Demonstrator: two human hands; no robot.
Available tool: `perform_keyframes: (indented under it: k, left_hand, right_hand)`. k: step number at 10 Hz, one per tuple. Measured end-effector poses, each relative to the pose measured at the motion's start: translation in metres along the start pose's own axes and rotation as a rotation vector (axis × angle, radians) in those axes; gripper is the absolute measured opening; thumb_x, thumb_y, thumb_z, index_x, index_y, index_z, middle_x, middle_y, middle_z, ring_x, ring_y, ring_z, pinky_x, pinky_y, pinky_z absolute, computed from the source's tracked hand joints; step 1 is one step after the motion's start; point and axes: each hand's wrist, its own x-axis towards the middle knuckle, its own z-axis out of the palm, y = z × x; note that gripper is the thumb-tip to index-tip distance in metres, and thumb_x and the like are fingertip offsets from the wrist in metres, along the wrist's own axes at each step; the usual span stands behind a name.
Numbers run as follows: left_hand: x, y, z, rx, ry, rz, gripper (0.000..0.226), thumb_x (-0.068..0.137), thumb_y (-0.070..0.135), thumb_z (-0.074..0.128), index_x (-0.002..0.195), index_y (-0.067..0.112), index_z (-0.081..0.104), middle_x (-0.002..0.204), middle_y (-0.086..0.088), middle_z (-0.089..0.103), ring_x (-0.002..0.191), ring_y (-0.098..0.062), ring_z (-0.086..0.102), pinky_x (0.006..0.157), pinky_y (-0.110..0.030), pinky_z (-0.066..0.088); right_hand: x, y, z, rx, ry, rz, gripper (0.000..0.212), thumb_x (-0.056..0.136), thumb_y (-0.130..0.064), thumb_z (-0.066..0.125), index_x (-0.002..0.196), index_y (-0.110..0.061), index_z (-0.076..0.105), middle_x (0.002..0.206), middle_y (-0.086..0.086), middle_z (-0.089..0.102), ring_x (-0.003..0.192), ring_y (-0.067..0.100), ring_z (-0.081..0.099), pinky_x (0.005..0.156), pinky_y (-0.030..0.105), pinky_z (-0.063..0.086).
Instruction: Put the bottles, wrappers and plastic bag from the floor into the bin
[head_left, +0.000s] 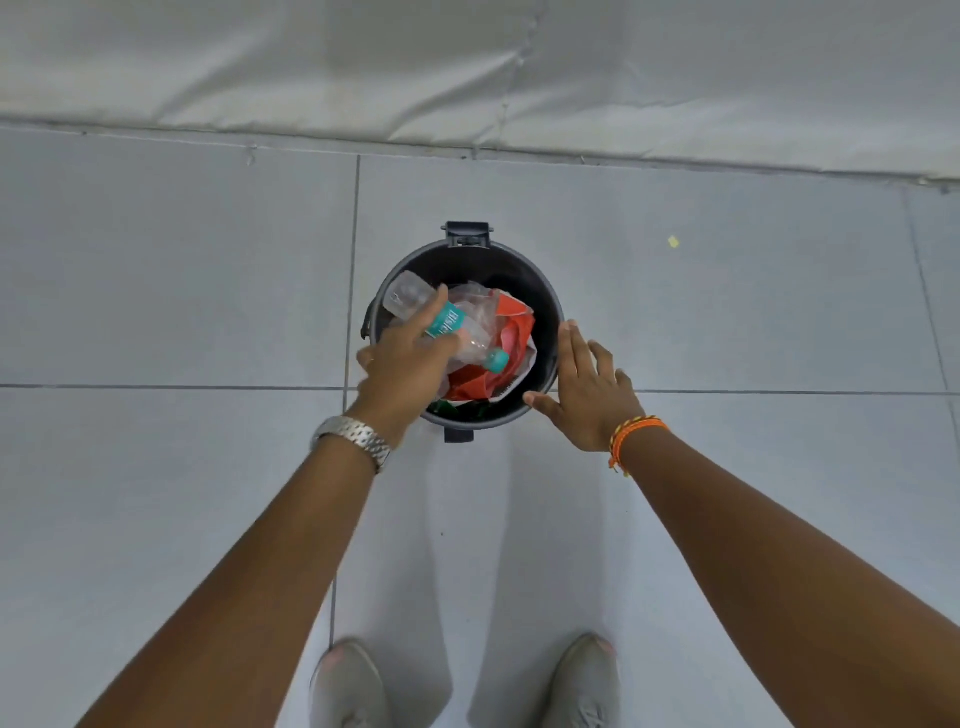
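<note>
A round black bin stands on the tiled floor straight ahead of me. Inside lie a red and white wrapper, a crumpled clear plastic bag and something green at the near edge. My left hand is over the bin's near left rim, closed around a clear plastic bottle with a teal label and teal cap; the bottle lies tilted across the bin's contents. My right hand rests flat at the bin's near right rim, fingers spread, holding nothing.
A grey-white fabric wall runs along the far side of the floor. A small yellow scrap lies on the tiles to the bin's far right. My two shoes stand at the bottom of the view.
</note>
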Motion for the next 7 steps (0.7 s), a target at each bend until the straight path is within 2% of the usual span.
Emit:
perform_keyframes:
  k: [1,2,3,4,5,6,7]
  left_hand:
    - [0.016,-0.010,0.012,0.194,-0.074,-0.052,0.046,0.092,0.044,0.046,0.137,0.054,0.047,0.125,0.001,0.059,0.130,-0.033,0.029,0.098,-0.038,0.024]
    - [0.030,-0.027,0.006,0.391,-0.042,-0.081,0.043,0.089,0.049,0.044,0.131,0.055,0.051,0.136,-0.002,0.055,0.129,-0.035,0.030,0.102,-0.046,0.025]
    - [0.028,-0.033,0.001,0.894,0.088,0.166,0.055,0.083,0.052,0.040,0.138,0.051,0.043,0.154,-0.004,0.035,0.132,-0.035,0.031,0.100,-0.054,0.027]
    - [0.030,-0.042,0.006,1.245,-0.048,0.359,0.064,0.087,0.061,0.021,0.149,0.045,0.027,0.166,-0.006,0.005,0.150,-0.033,0.013,0.111,-0.065,0.008]
    - [0.042,-0.050,0.010,1.408,-0.197,0.221,0.075,0.091,0.067,0.012,0.157,0.032,0.001,0.164,-0.013,-0.016,0.152,-0.033,-0.011,0.111,-0.061,-0.018]
    - [0.052,-0.044,0.009,1.468,-0.193,0.195,0.075,0.093,0.064,0.015,0.157,0.028,0.001,0.164,-0.016,-0.013,0.152,-0.035,-0.009,0.112,-0.059,-0.018]
    - [0.043,-0.038,0.009,1.335,-0.093,0.263,0.069,0.093,0.056,0.029,0.156,0.028,0.020,0.166,-0.011,0.008,0.152,-0.031,0.011,0.119,-0.056,-0.003]
  right_hand:
    - [0.000,0.000,0.000,0.001,-0.006,-0.002,0.098,0.092,-0.071,0.033,0.156,-0.018,-0.017,0.168,0.000,-0.013,0.153,0.036,0.007,0.115,0.063,0.028]
    - [-0.001,0.001,0.000,-0.003,-0.018,-0.011,0.098,0.091,-0.072,0.031,0.156,-0.018,-0.018,0.167,0.000,-0.015,0.153,0.036,0.005,0.115,0.064,0.026]
    - [-0.003,0.001,-0.006,-0.022,-0.041,-0.010,0.098,0.091,-0.072,0.029,0.155,-0.018,-0.021,0.167,-0.002,-0.018,0.154,0.035,0.002,0.116,0.063,0.022]
    - [-0.003,-0.002,-0.008,-0.015,-0.045,-0.002,0.098,0.092,-0.070,0.031,0.155,-0.017,-0.022,0.166,-0.003,-0.020,0.154,0.034,-0.001,0.117,0.064,0.020]
    - [-0.002,-0.003,-0.006,-0.008,-0.045,0.003,0.098,0.093,-0.069,0.033,0.155,-0.017,-0.022,0.166,-0.002,-0.020,0.154,0.033,-0.001,0.117,0.064,0.020]
    - [0.000,-0.002,-0.008,0.003,-0.028,0.006,0.098,0.093,-0.069,0.033,0.155,-0.018,-0.021,0.167,-0.002,-0.019,0.154,0.034,-0.001,0.117,0.063,0.020]
    - [-0.008,0.002,-0.011,0.008,-0.053,-0.009,0.096,0.093,-0.068,0.036,0.156,-0.019,-0.018,0.167,-0.001,-0.019,0.154,0.033,-0.001,0.117,0.062,0.022]
